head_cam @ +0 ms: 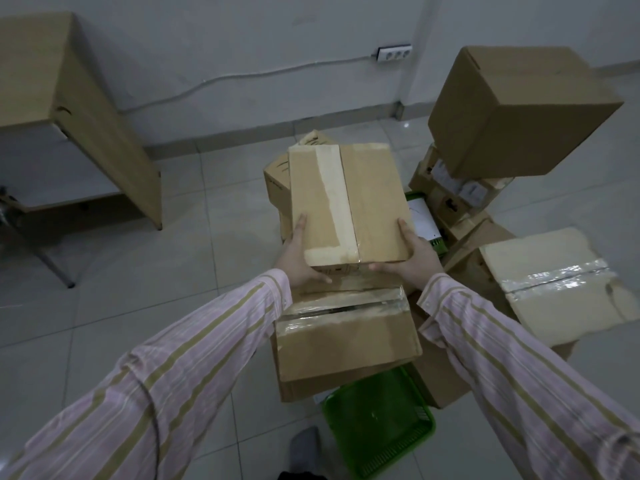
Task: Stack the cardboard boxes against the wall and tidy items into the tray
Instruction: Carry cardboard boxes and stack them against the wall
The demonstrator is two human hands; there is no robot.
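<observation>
At the far left a wooden desk (86,116) stands on the tiled floor (138,306), close to the wall (207,36). Along the wall a white cable (242,72) runs to a power strip (394,53).

The left hand (299,263) comes out of a striped sleeve (173,368) and grips the near left corner of the held box (349,202). Its thumb lies on the top face and its fingers are curled under the bottom. The held box is of cardboard, closed with a wide strip of pale tape. It is in the air above the pile of boxes in the middle of the floor, apart from the wall. The right hand (414,261) grips the near right corner in the same way, thumb on top along the right edge, fingers curled below the near edge.

Under the hands a second taped box (346,337) lies on another box. Its near edge covers a part of the green tray (381,431), which sits on the floor just beside a foot in a grey sock (304,441). Behind the right hand a green thing with white paper (424,216) shows between the boxes; I cannot tell what it is.

To the right, a large box (519,112) sits tilted on smaller boxes (450,192), near the wall. At the near right a pale box (554,282) with shiny tape rests on others.
</observation>
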